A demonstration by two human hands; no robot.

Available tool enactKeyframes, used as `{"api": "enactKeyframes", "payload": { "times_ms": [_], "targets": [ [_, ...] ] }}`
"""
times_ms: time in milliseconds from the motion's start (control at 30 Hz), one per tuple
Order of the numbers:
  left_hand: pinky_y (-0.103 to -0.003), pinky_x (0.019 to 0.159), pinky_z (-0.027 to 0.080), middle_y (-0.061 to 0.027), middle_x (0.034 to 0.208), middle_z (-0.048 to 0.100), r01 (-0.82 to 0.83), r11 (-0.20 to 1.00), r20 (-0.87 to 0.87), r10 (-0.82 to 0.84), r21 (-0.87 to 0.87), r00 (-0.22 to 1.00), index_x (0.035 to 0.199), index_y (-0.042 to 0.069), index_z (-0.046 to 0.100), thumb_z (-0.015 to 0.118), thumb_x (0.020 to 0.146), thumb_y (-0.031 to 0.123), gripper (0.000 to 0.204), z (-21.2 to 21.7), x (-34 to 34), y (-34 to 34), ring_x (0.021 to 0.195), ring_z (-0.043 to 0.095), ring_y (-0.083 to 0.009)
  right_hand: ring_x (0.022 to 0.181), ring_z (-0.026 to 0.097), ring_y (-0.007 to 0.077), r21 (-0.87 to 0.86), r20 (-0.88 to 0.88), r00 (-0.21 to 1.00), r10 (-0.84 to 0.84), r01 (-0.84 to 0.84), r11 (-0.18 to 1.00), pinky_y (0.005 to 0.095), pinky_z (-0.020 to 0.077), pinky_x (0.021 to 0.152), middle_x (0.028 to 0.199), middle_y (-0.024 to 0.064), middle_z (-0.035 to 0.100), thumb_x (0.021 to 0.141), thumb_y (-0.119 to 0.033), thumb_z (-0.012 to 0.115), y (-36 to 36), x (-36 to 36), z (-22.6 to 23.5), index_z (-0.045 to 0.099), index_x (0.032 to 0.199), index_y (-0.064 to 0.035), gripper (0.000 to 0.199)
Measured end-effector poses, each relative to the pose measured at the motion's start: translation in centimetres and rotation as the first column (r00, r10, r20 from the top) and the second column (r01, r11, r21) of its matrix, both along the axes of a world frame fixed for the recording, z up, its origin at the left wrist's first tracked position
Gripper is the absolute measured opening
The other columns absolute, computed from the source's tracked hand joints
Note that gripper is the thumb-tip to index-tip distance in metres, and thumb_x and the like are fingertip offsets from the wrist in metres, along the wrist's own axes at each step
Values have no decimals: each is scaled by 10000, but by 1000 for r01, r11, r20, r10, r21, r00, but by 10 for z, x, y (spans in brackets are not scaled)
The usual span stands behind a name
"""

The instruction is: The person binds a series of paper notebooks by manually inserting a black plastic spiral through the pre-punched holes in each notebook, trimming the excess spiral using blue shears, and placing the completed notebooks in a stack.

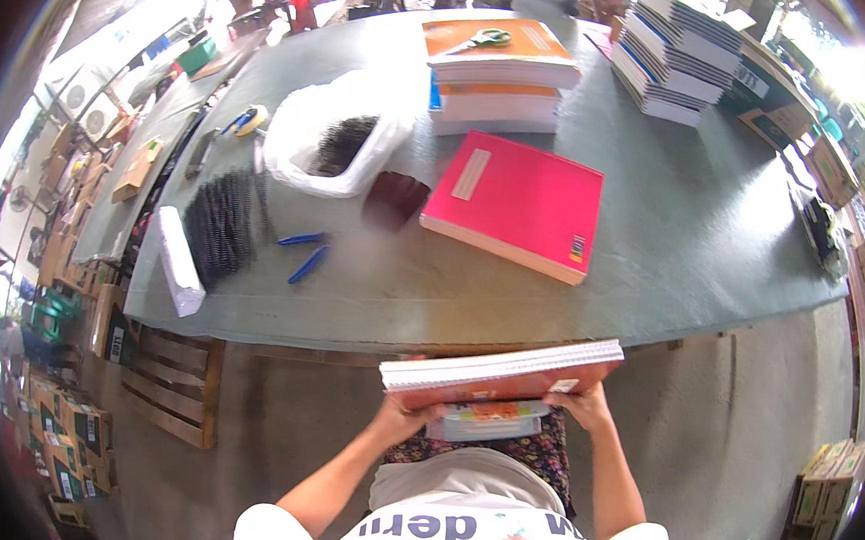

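Just past the near table edge, I hold a thick stack of orange-red covered books [500, 373] with both hands, its white page edges turned up. My left hand [407, 419] is closed on its left end, and my right hand [584, 405] grips the right end. Below it, a smaller pile of books [487, 424] rests over my lap, partly hidden. Ahead on the table [695, 238] lies a stack with a bright pink-red cover [528, 201]. Left of that stack are a dark maroon piece [395, 199] and blue-handled pliers [303, 251].
A white plastic bag [286, 144] holds black spiral coils, with more coils [223, 225] beside a white roll [180, 262]. Scissors [484, 40] top an orange book stack [497, 69]. A tall book pile [673, 61] stands far right. A wooden pallet [174, 382] is on the floor.
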State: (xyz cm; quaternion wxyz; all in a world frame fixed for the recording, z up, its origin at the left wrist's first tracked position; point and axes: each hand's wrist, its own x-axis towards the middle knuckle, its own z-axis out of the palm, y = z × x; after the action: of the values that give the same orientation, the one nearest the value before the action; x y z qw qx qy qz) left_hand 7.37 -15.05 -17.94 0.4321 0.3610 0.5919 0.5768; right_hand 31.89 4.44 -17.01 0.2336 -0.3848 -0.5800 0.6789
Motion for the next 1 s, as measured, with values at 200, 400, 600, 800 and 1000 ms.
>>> {"api": "enactKeyframes", "payload": {
  "times_ms": [200, 400, 600, 800, 1000],
  "targets": [
    [-306, 911, 433, -48, 1077, 614, -121, 975, 158, 151, -188, 976, 1206, 38, 524, 676, 853, 209, 421, -30, 17, 10, 1026, 540, -142, 741, 607, 93, 21, 25, 999, 37, -38, 999, 260, 523, 628, 842, 14, 656, 682, -3, 776, 15, 5, 25, 658, 916, -28, 263],
    [-299, 856, 473, -88, 1062, 631, 96, 973, 116, -73, -210, 991, 1163, 17, 548, 703, 826, 248, 436, 22, -29, 21, 960, 592, -155, 793, 558, 99, -23, -41, 972, -229, 229, 973, 239, 457, 595, 962, -15, 579, 732, -317, 776, -11, -4, -47, 458, 1191, -84, 605],
    [-308, 686, 509, -94, 817, 679, -168, 983, -489, 110, -76, 865, 868, 17, 668, 640, 808, 165, 162, 114, -167, 6, 724, 632, -182, 909, 572, 142, 21, -132, 978, -161, 165, 986, 295, 460, 799, 1042, 22, 587, 780, -375, 733, -2, -12, -60, 468, 1194, -42, 594],
    [-428, 711, 526, -262, 833, 638, -781, 618, -945, 193, -92, 264, 781, -36, 655, 585, 783, 223, 269, 101, -311, 67, 821, 648, -380, 956, 573, 166, -51, -147, 973, -179, 174, 983, 308, 451, 832, 1082, 42, 587, 736, -418, 765, -6, -25, -39, 482, 1196, -12, 675],
    [-458, 752, 529, -223, 862, 663, -770, 612, -980, -47, -179, 191, 879, -8, 613, 618, 782, 176, 208, 69, -340, 75, 857, 650, -377, 919, 595, 195, 41, 372, 926, 68, -90, 995, 361, 462, 834, 969, 63, 629, 737, -384, 754, 16, -10, 13, 595, 1086, -20, 529]
  ]
}}
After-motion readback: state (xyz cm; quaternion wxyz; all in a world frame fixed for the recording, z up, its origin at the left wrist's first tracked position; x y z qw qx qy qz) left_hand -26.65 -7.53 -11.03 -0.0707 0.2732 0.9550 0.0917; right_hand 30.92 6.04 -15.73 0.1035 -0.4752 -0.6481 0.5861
